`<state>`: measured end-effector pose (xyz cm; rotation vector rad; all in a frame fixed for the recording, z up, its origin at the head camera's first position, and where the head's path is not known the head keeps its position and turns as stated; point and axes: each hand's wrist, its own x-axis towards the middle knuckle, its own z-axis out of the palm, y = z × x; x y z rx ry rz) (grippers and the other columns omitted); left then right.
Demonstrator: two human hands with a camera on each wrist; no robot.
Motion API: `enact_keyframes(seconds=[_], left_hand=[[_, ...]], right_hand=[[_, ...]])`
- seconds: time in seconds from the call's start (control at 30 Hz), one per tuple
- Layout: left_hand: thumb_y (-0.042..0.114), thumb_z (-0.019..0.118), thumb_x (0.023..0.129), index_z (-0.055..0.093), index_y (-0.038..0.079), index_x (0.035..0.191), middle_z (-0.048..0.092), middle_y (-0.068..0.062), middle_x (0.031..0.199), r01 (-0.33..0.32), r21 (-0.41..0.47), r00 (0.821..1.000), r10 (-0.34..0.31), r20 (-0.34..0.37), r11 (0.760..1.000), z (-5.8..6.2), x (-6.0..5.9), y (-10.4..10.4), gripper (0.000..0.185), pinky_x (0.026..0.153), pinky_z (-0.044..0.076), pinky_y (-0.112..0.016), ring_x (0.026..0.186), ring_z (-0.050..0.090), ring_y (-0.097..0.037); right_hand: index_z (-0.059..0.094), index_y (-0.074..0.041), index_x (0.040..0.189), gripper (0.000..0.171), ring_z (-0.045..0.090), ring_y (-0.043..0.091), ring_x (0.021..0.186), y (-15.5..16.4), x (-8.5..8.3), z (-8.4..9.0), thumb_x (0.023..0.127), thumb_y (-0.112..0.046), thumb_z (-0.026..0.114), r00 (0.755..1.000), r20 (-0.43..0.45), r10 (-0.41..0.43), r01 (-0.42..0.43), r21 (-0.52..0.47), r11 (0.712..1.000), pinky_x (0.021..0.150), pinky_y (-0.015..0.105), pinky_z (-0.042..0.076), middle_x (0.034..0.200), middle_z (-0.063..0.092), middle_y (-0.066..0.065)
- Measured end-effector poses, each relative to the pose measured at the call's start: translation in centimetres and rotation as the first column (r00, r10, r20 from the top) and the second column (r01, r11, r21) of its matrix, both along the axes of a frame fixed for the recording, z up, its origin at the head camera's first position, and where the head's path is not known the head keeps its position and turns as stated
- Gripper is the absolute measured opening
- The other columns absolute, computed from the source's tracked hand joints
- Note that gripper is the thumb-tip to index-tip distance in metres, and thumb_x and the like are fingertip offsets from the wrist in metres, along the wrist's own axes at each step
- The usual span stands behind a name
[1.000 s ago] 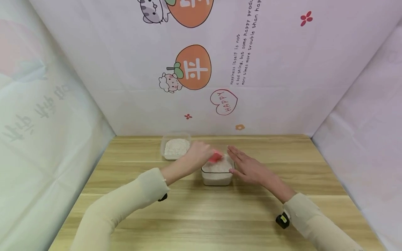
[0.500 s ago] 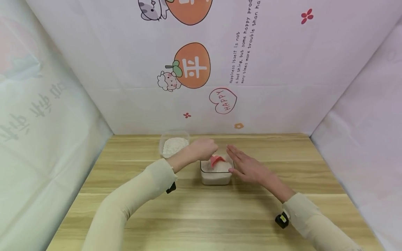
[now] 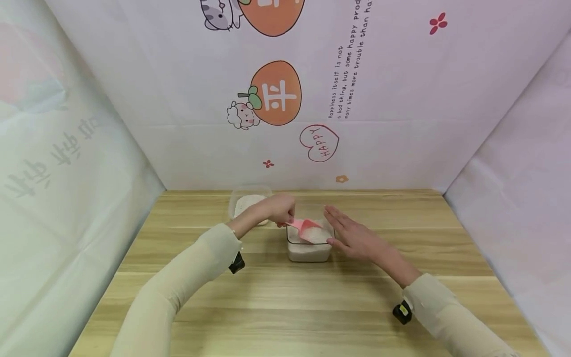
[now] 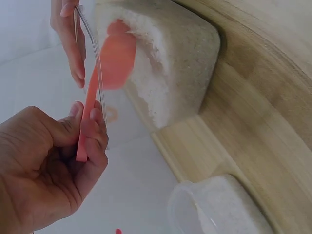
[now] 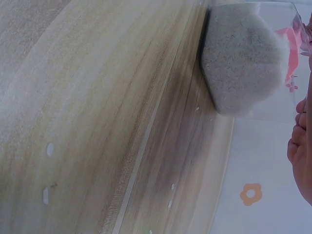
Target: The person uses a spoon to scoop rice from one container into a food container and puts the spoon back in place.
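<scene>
Left hand [image 3: 278, 208] pinches the handle of a pink scoop [image 3: 305, 228]: in the left wrist view the thumb and curled fingers [image 4: 92, 134] are pressed together around the flat handle end. The scoop's bowl sits over the near rice container [image 3: 309, 253], tilted down toward the white rice heaped inside it; white grains show in the bowl (whether its tip touches the heap below cannot be told).

Right hand [image 3: 352, 235] lies against the right side of the near rice container, fingers straight and slightly spread, thumb at the container's near right corner. The palm faces the clear wall. In the right wrist view only the edge of this hand [image 5: 301, 156] shows, with the rice-filled container [image 5: 241, 61] beyond it and the pink of the scoop visible through the clear plastic.

The near rice container is square and transparent, standing on the wooden counter [image 3: 312, 307], roughly midway across it and toward the back wall.

A second clear container [image 3: 246, 203], also holding white rice, stands behind and to the left of the near rice container, partly hidden by the left hand. Both forearms wear cream sleeves. Behind the near rice container rises a backdrop printed with orange fruit cartoons [image 3: 275, 94] and a "HAPPY" heart [image 3: 319, 144].
</scene>
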<state>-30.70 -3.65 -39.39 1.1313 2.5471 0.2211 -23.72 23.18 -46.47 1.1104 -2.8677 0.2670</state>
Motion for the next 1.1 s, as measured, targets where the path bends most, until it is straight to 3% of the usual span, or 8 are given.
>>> enact_keyframes(seconds=[0.2, 0.57, 0.83, 0.93, 1.1], left_hand=[[0.003, 0.058, 0.096, 0.073, 0.006, 0.069, 0.061, 0.003, 0.056, -0.065, 0.114, 0.985, 0.045, 0.169, 0.991, -0.3, -0.2, -1.6, 0.031, 0.052, 0.048, -0.018, 0.048, 0.056, -0.004], [0.003, 0.056, 0.098, 0.073, 0.004, 0.072, 0.064, 0.000, 0.059, -0.177, 0.265, 0.940, 0.083, 0.330, 0.948, -1.3, 0.4, -4.3, 0.031, 0.056, 0.054, -0.024, 0.052, 0.059, -0.010], [0.001, 0.054, 0.099, 0.073, -0.006, 0.081, 0.067, -0.001, 0.062, -0.250, 0.307, 0.923, 0.129, 0.364, 0.918, -1.4, 0.8, -5.4, 0.027, 0.055, 0.049, -0.020, 0.056, 0.063, -0.011], [0.002, 0.055, 0.099, 0.073, -0.007, 0.084, 0.067, -0.001, 0.063, -0.285, 0.320, 0.909, 0.149, 0.390, 0.903, -1.4, 1.0, -5.9, 0.026, 0.055, 0.049, -0.020, 0.059, 0.066, -0.016], [0.002, 0.056, 0.099, 0.074, -0.006, 0.086, 0.067, -0.001, 0.063, -0.335, 0.337, 0.889, 0.177, 0.423, 0.880, -1.4, 1.5, -7.0, 0.024, 0.056, 0.050, -0.021, 0.057, 0.065, -0.012]], right_hand=[[0.020, 0.000, 0.157, 0.074, 0.021, 0.032, 0.153, 0.0, 0.0, -0.2, 0.104, -0.045, 0.046, 1.000, 0.002, -0.003, 0.003, -0.015, 1.000, 0.116, 0.049, 0.035, 0.167, 0.015, 0.015], [0.016, -0.001, 0.158, 0.074, 0.019, 0.033, 0.153, -0.1, 0.0, -0.2, 0.104, -0.042, 0.046, 1.000, 0.027, -0.003, 0.003, -0.022, 1.000, 0.116, 0.050, 0.034, 0.168, 0.012, 0.015], [0.016, -0.001, 0.158, 0.074, 0.022, 0.033, 0.152, 0.0, 0.0, -0.3, 0.104, -0.041, 0.047, 1.000, 0.007, 0.002, -0.002, -0.032, 0.999, 0.115, 0.050, 0.036, 0.167, 0.015, 0.016], [0.017, 0.000, 0.158, 0.074, 0.023, 0.034, 0.152, 0.0, 0.0, -0.3, 0.104, -0.041, 0.047, 1.000, -0.005, 0.008, -0.008, -0.026, 1.000, 0.114, 0.050, 0.037, 0.166, 0.016, 0.017], [0.018, 0.001, 0.157, 0.074, 0.024, 0.035, 0.152, 0.0, -0.1, -0.3, 0.104, -0.041, 0.048, 1.000, -0.022, 0.020, -0.021, -0.014, 1.000, 0.114, 0.050, 0.036, 0.166, 0.017, 0.019]])
